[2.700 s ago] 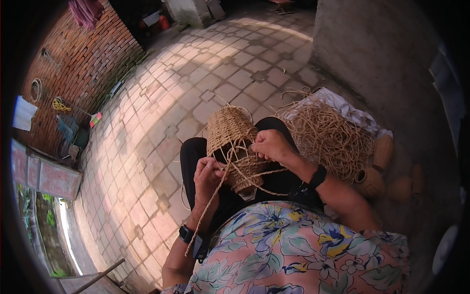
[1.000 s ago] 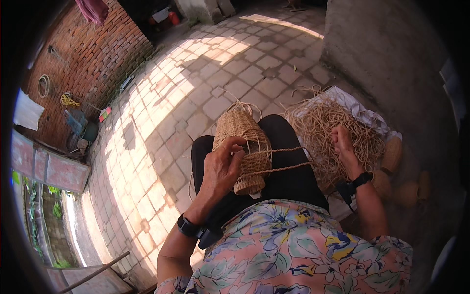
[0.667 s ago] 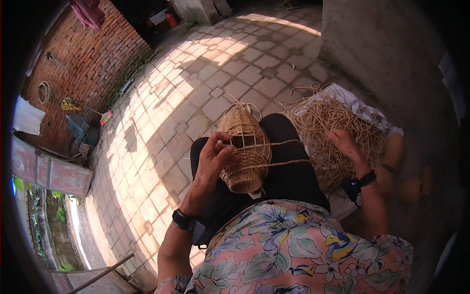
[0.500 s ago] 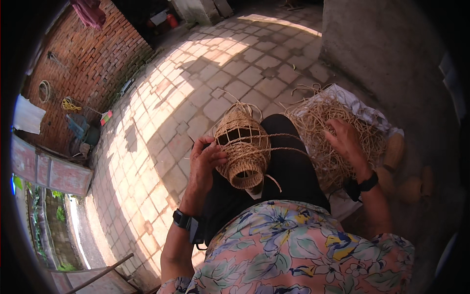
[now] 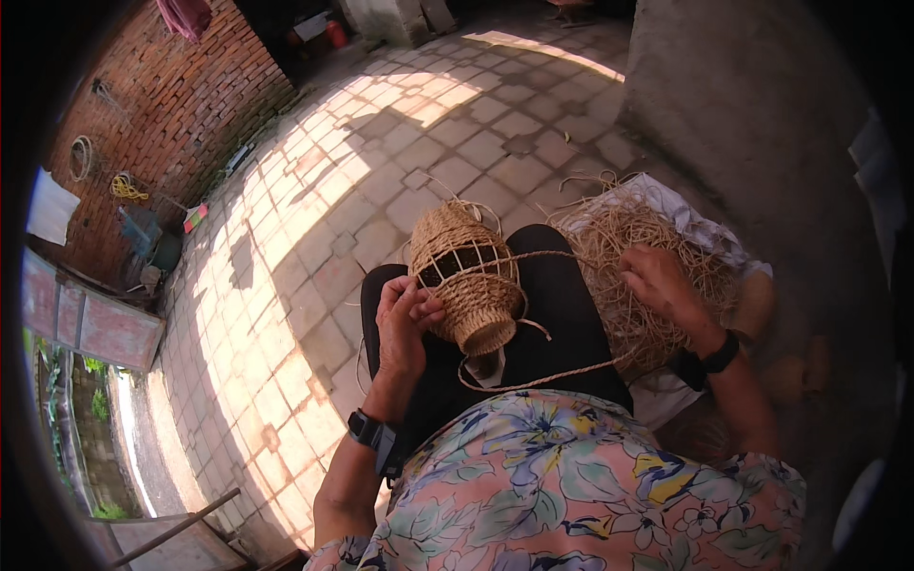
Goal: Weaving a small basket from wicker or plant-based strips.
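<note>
A woven straw-coloured basket point(image 5: 443, 238) lies across my dark-trousered lap, its narrow rim toward me and a band of bare upright ribs round its middle. My left hand point(image 5: 409, 309) grips its left side at the lower edge of those ribs. A twisted cord point(image 5: 543, 254) runs rightward from the ribs toward my right hand point(image 5: 647, 271), whose fingers are curled over the tangled fibre cords; what they hold is hard to make out. Another length of cord loops below the basket, across my lap.
The heap of loose cord point(image 5: 666, 228) lies on a white sack point(image 5: 719, 238) at my right, with woven pieces point(image 5: 757, 305) beside it. A grey wall point(image 5: 724, 95) rises beyond. Paving point(image 5: 314, 209) stretches to a brick wall point(image 5: 152, 114); panels and a pole point(image 5: 181, 523) stand at left.
My right hand has moved left from farther out over the heap, its fingers now more curled. The basket has turned, showing its ribs, and one cord has dropped into a loop below it.
</note>
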{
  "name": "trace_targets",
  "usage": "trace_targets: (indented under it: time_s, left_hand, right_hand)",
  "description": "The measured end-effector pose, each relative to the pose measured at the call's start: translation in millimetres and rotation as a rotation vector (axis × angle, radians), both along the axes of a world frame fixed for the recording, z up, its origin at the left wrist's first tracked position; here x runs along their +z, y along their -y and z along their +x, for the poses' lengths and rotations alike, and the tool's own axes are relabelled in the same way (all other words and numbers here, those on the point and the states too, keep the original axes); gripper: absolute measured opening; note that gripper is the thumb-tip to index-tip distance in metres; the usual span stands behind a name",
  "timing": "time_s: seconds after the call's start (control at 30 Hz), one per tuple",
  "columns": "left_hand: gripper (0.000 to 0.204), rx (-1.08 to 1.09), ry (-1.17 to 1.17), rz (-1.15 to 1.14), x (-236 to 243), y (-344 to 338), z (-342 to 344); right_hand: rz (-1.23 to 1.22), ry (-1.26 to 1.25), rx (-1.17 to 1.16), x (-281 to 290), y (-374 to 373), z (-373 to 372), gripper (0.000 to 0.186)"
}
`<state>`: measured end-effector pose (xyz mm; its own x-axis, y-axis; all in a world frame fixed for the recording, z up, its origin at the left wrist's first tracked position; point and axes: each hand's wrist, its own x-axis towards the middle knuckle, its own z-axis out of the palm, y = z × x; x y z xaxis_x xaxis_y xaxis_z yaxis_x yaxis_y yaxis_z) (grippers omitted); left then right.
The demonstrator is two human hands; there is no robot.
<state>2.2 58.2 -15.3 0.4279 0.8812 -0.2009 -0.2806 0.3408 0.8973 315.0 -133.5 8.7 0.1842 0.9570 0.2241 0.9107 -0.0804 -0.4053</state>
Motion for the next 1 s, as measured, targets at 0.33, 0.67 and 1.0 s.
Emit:
trace_targets:
  time_s: [0.33,0.67,1.0]
  left_hand:
    - [0.013,0.059,0.075,-0.019,-5.8,2.2,-0.4]
    - [0.014,-0.002,0.012,-0.046,-10.5,26.2,-8.8]
    - [0.023,-0.108,-0.109,0.008,-2.6,21.6,-15.6]
  right_hand:
    - [-0.413,-0.232,0.607,-22.6,9.5,-84.8,0.028]
    - [-0.037,0.156,-0.293,30.7,4.0,94.6,0.016]
    - [0.198,-0.264,0.408,-14.9,-104.9,-73.1,0.014]
